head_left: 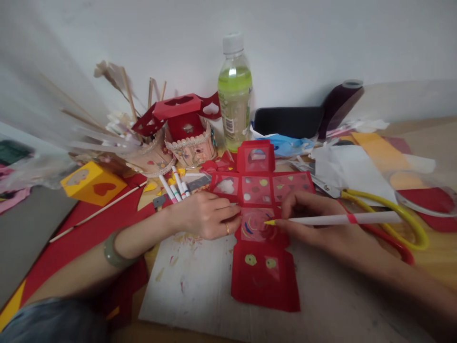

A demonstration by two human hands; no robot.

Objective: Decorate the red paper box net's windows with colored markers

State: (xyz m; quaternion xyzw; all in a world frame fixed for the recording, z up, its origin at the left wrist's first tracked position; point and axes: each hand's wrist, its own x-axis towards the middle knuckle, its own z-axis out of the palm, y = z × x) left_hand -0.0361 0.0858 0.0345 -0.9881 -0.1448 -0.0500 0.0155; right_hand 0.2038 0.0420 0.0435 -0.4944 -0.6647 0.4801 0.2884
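Note:
A red paper box net (264, 288), unfolded into a cross, lies on a white board (185, 286). Clear film covers its windows, with dots, triangles, eyes and curved strokes on the panels. My right hand (314, 216) grips a marker (321, 220) with a white barrel and yellow tip. That tip is at the panel with yellow and blue curves. My left hand (210, 214) has its bent fingers together on the net's left edge, holding it; its fingertips are partly hidden. Several capped markers (174, 188) lie just beyond the left hand.
Scissors (385, 214) with yellow and red handles lie beside my right hand. A drink bottle (234, 95) stands at the back, near a dark phone (289, 121). To the left are a yellow paper box (93, 183), a wooden stick (103, 209) and decorated cups (193, 145).

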